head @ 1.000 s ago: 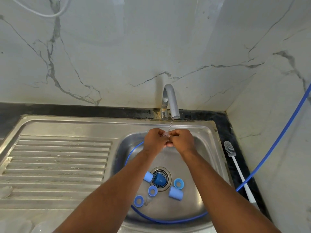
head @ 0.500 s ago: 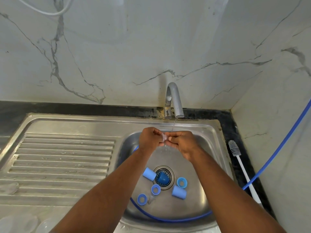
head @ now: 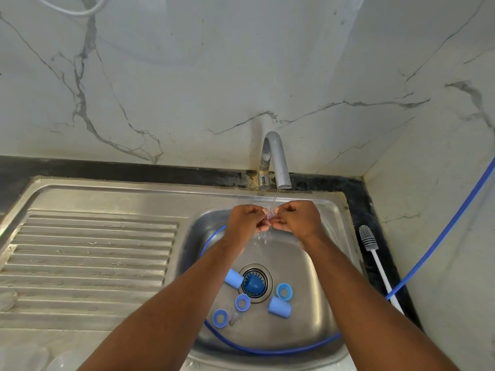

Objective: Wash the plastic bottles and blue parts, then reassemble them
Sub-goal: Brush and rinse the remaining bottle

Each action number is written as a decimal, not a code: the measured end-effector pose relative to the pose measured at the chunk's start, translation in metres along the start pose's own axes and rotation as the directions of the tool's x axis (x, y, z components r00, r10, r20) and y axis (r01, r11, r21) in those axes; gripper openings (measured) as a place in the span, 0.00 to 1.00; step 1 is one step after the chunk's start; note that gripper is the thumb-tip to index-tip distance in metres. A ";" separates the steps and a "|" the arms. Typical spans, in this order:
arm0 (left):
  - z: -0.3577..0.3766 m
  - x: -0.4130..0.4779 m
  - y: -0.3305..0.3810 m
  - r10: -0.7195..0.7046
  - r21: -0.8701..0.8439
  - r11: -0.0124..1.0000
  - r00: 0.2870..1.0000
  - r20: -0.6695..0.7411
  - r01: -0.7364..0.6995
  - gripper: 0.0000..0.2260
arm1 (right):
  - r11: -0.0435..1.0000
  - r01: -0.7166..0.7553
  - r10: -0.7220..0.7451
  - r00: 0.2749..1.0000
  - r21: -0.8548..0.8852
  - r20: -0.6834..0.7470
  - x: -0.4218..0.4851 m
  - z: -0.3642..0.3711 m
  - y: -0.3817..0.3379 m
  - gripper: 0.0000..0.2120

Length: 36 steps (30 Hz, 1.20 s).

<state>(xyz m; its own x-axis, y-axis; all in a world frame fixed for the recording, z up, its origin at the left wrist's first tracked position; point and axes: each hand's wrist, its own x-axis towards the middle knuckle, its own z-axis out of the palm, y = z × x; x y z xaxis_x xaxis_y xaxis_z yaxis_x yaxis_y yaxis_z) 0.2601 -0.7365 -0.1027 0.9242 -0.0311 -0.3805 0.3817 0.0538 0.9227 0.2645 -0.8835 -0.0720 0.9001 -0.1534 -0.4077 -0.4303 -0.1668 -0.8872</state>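
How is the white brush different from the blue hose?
The brush is white with a grey bristle head; the hose is blue all along. The brush is straight; the hose bends and loops round inside the sink. The brush lies on the dark counter beside the sink; the hose crosses that counter into the basin. Both are long and thin.

Caps (head: 278,306) lie in the sink (head: 302,266) — brush (head: 375,254) right.
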 end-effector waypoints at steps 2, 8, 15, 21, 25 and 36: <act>-0.001 -0.006 -0.002 -0.030 -0.063 0.997 0.998 0.051 0.033 0.08 | 0.999 -0.010 0.008 0.998 0.039 0.056 -0.003 -0.003 0.005 0.06; -0.008 -0.007 -0.018 0.190 0.441 0.879 0.981 0.022 -0.180 0.03 | 0.963 0.074 -0.032 0.986 -0.261 0.161 -0.006 -0.001 0.018 0.12; -0.010 -0.013 -0.005 0.277 0.669 0.699 0.958 0.073 -0.252 0.21 | 0.754 0.308 -0.238 0.951 -0.580 0.195 -0.010 0.009 0.016 0.10; -0.018 -0.003 -0.009 0.255 0.444 0.875 0.963 -0.085 -0.192 0.09 | 0.859 0.283 -0.293 0.955 -0.426 0.043 -0.010 0.011 0.020 0.13; -0.026 0.001 -0.019 0.176 0.413 0.903 0.978 -0.108 -0.117 0.09 | 0.874 0.371 -0.401 0.915 -0.314 -0.036 -0.013 0.012 0.021 0.16; -0.031 -0.003 -0.023 0.097 0.374 0.926 0.991 -0.090 -0.057 0.10 | 0.894 0.356 -0.374 0.927 -0.274 -0.017 -0.019 0.022 0.021 0.12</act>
<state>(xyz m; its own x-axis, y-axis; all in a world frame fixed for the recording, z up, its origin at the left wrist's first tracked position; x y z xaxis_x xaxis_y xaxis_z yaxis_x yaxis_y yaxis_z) 0.2484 -0.7065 -0.1247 0.9539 0.0639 -0.2932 0.2978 -0.3213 0.8989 0.2400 -0.8630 -0.0877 0.9945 -0.0960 -0.0424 -0.0829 -0.4702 -0.8786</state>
